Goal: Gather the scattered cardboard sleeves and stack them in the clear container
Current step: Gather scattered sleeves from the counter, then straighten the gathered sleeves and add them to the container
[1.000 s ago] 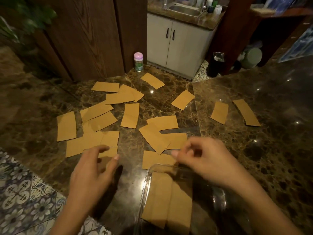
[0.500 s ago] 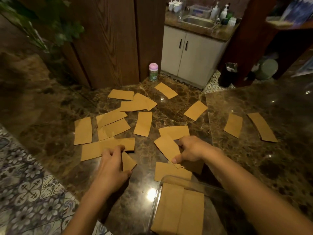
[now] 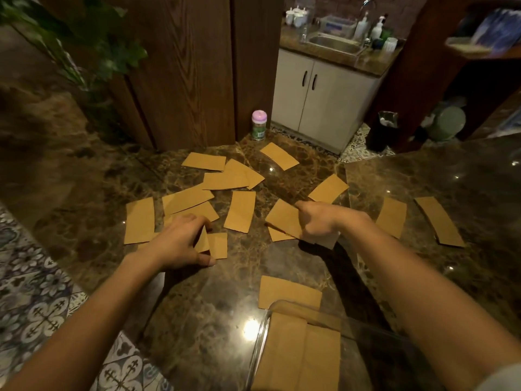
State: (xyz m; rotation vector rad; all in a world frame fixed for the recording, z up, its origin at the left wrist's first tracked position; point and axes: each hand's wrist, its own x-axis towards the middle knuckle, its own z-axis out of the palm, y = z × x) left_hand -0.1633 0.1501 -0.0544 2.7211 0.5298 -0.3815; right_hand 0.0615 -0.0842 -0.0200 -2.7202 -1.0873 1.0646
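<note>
Several tan cardboard sleeves lie scattered over the dark marble counter (image 3: 451, 179). My left hand (image 3: 180, 244) curls over a small bunch of sleeves (image 3: 217, 245) at the left, thumb under their near edge. My right hand (image 3: 318, 221) grips a sleeve (image 3: 282, 218) in the middle, index finger stretched out along it. The clear container (image 3: 267, 320) stands at the near edge between my forearms, with flat sleeves inside (image 3: 296, 356). One sleeve (image 3: 287, 290) lies just beyond its rim. Two more sleeves (image 3: 392, 217) lie apart at the right.
A small bottle with a pink lid (image 3: 258, 125) stands at the counter's far edge. The counter drops off on the left to a patterned tile floor (image 3: 33, 306). Behind are wooden panels, a white cabinet (image 3: 321, 100) with a sink, and a plant at the top left.
Both hands have reached further out from the container. The left now closes on sleeves at the left pile; the right has slid its sleeve away and up over the middle ones.
</note>
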